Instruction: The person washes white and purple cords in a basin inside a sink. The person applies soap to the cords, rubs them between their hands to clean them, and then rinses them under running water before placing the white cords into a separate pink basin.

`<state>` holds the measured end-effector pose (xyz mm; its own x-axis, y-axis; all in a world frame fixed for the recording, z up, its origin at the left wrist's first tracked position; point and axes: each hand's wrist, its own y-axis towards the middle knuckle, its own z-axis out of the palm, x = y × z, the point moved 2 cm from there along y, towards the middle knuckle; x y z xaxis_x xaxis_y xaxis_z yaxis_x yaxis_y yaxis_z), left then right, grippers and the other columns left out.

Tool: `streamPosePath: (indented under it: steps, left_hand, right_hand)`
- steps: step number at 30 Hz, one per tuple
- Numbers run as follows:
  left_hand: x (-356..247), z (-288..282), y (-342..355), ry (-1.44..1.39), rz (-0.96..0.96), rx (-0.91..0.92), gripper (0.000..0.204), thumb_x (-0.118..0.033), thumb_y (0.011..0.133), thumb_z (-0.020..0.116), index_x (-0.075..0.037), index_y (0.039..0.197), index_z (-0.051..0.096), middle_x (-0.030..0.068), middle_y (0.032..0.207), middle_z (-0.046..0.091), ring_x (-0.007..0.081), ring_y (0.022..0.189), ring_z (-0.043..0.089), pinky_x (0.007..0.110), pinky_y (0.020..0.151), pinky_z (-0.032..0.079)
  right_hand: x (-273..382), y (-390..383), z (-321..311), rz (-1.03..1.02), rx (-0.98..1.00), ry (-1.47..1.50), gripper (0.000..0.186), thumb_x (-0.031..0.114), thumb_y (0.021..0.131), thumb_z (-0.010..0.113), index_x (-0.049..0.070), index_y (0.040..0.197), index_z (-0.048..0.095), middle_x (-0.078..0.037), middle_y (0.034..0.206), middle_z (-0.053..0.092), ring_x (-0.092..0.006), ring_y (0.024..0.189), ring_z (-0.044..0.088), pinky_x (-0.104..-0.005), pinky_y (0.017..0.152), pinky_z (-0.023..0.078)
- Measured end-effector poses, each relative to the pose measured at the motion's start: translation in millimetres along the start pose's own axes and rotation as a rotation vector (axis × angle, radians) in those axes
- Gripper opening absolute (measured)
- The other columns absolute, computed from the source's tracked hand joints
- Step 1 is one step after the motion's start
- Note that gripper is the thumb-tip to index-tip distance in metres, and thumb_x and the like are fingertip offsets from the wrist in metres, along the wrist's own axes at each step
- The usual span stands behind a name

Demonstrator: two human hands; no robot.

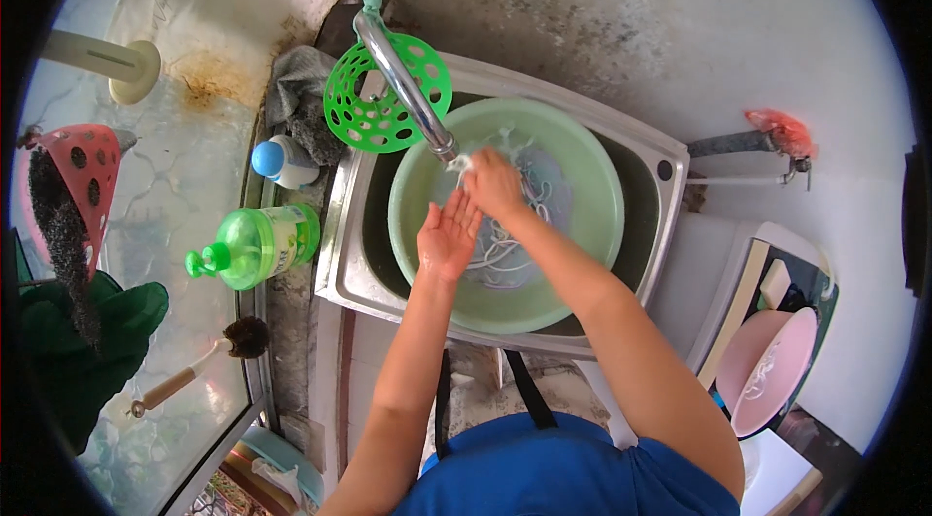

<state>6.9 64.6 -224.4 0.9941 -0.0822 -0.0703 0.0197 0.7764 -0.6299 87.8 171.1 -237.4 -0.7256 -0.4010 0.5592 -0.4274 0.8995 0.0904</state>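
My left hand (pixel 449 234) is held palm up over the left part of a pale green basin (pixel 604 200), its fingers stretched out and wet. Just above it, my right hand (pixel 493 184) is closed with curled fingers beside the spout of a chrome faucet (pixel 408 94). Something white, water or a bit of wet lace, shows at its fingertips; I cannot tell which. Down in the basin's water lie several loops of white cord (pixel 503 246), partly hidden by my right forearm. The basin sits inside a steel sink (pixel 342 268).
A green perforated basket (pixel 424 65) hangs at the faucet. On the left stand a green pump bottle (pixel 254 246) and a blue-capped white bottle (pixel 283 163), with a round brush (pixel 209 361) and a pink perforated holder (pixel 92 171) farther out. A pink bowl (pixel 777 370) is at right.
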Motion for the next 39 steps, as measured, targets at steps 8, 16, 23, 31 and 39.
streamPosePath:
  steps: [8, 16, 23, 31, 39]
  left_hand:
    - [-13, -40, -1, 0.109, 0.006, -0.328, 0.062, -0.044, 0.094, 0.029, -0.008, 0.143, 0.014, 0.0131, 0.148, 0.015, 0.0291, 0.134, 0.023, 0.042, 0.107, 0.021]
    - [-9, -44, 18, 0.209, -0.023, -0.339, 0.053, -0.044, 0.095, 0.025, -0.006, 0.13, 0.037, 0.013, 0.134, 0.04, 0.029, 0.122, 0.04, 0.042, 0.102, 0.031]
    - [-1, 27, -15, -0.085, -0.001, 0.148, 0.036, -0.023, 0.095, 0.033, -0.004, 0.123, 0.047, 0.0122, 0.118, 0.055, 0.0307, 0.104, 0.053, 0.046, 0.093, 0.042]
    - [31, 112, -89, 0.316, 0.184, 0.212, 0.034, -0.025, 0.092, 0.04, -0.002, 0.114, 0.052, 0.0124, 0.111, 0.057, 0.0237, 0.101, 0.055, 0.037, 0.091, 0.043]
    - [68, 148, -133, 1.704, 1.07, 0.573, 0.031, -0.033, 0.089, 0.046, -0.004, 0.09, 0.057, 0.0135, 0.103, 0.057, 0.0307, 0.105, 0.047, 0.045, 0.102, 0.024]
  right_hand:
    - [-21, -19, 35, -0.551, 0.241, -0.242, 0.031, 0.013, 0.074, 0.056, 0.008, 0.105, 0.055, -0.011, 0.109, 0.048, -0.0274, 0.101, 0.048, -0.0416, 0.084, 0.039]
    - [33, -58, 3, -0.113, 0.045, -0.012, 0.016, 0.01, 0.069, 0.06, 0.01, 0.085, 0.059, -0.005, 0.088, 0.06, -0.0235, 0.096, 0.051, -0.0551, 0.092, 0.025]
    - [75, -100, -92, -0.063, -0.008, 0.242, 0.022, 0.017, 0.071, 0.062, 0.011, 0.092, 0.061, -0.006, 0.103, 0.053, -0.0263, 0.109, 0.041, -0.0567, 0.097, 0.018]
    - [76, -105, -117, 0.335, -0.198, 1.642, 0.056, 0.015, 0.077, 0.054, 0.011, 0.128, 0.031, -0.009, 0.125, 0.035, -0.0257, 0.119, 0.036, -0.0395, 0.1, 0.03]
    - [99, -103, -163, 0.431, -0.108, 2.4, 0.044, 0.045, 0.089, 0.047, 0.019, 0.125, 0.044, -0.009, 0.128, 0.046, -0.0313, 0.118, 0.042, -0.0581, 0.094, 0.034]
